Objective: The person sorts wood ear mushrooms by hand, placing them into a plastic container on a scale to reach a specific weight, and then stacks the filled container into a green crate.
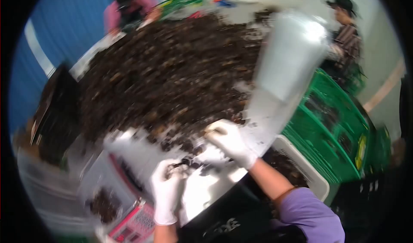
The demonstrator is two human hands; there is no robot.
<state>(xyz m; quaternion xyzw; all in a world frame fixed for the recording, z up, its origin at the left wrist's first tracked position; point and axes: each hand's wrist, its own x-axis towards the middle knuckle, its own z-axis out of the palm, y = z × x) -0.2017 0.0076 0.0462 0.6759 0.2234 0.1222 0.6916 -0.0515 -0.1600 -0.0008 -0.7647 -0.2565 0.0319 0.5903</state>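
Both my hands wear white gloves. My left hand is at the table's near side, its fingers curled together beside a few dark bits; blur hides what they hold. Up and to the right, my right hand is closed, thumb and fingertips pressed together near the edge of the pile. Something small and brownish shows at those fingertips, too blurred to name. A large heap of dark brown pieces covers most of the white table. Loose dark pieces lie between my hands.
Clear plastic containers stand right of the heap. Green crates and a white basket of dark pieces are at right. A clear bin and a pink box are at left. Two people work across the table.
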